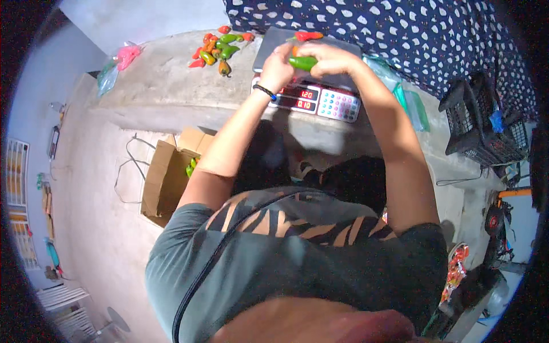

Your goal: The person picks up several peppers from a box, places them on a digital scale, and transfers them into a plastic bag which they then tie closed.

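Both hands are over the metal pan (268, 45) of a digital weighing scale. My right hand (330, 58) grips a glossy green pepper (303, 64) between thumb and fingers. Close against the pepper's left end is my left hand (278, 64), a dark bracelet on its wrist; whether its fingers hold anything is unclear. A bit of an orange pepper (295, 51) shows between the hands, partly hidden. At the back of the pan lies a red pepper (309, 36). The scale's keypad (339, 105) and lit red display (303, 104) face me, partly covered by my left wrist.
Several red, orange and green peppers (216, 49) lie loose on the concrete counter (158, 73). Plastic bags (126, 58) sit at its left end. Below stands an open cardboard box (161, 180) with peppers inside. Black plastic crates (476, 124) are at the right; a patterned curtain (411, 38) hangs behind.
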`<act>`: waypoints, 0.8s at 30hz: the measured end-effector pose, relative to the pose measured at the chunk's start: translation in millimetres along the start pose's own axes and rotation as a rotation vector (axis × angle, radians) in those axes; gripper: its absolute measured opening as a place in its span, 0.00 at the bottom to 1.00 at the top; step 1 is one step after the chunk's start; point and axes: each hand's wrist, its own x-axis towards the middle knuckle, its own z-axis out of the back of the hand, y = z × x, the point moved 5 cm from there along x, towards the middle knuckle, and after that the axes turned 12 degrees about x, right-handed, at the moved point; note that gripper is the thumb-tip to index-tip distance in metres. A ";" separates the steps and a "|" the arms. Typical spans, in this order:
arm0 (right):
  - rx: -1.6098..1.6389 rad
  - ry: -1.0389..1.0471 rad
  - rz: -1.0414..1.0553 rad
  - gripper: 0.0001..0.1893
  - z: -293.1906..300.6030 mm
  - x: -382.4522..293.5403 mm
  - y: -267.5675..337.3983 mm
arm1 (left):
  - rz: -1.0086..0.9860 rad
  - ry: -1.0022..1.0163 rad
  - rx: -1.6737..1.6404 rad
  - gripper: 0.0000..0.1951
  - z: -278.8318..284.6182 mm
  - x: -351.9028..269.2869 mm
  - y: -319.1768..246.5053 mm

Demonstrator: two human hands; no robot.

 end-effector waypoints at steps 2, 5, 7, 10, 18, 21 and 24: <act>-0.166 0.071 -0.191 0.26 -2.5 1.4 3.9 | -0.036 -0.023 -0.017 0.20 -3.1 4.8 -1.6; 0.150 0.181 -0.211 0.23 2.1 -6.0 -4.4 | -0.091 0.059 0.008 0.21 -8.9 19.5 -5.8; 0.314 0.032 -0.237 0.22 4.1 -14.4 -23.0 | -0.094 0.140 -0.027 0.21 -15.2 26.8 -7.1; 0.341 -0.123 -0.398 0.21 15.5 -28.5 -48.6 | -0.287 0.185 0.119 0.21 -30.5 35.0 -23.6; -0.319 -0.161 -0.532 0.32 54.5 -50.5 -87.9 | -0.299 0.292 0.140 0.24 -83.9 78.1 -46.2; -0.695 -0.193 -0.333 0.29 57.8 -49.8 -85.6 | -0.342 0.276 0.126 0.24 -93.6 88.8 -52.7; -0.289 -0.175 -0.448 0.17 68.8 -52.3 -87.6 | -0.420 0.397 0.107 0.25 -94.2 85.9 -69.8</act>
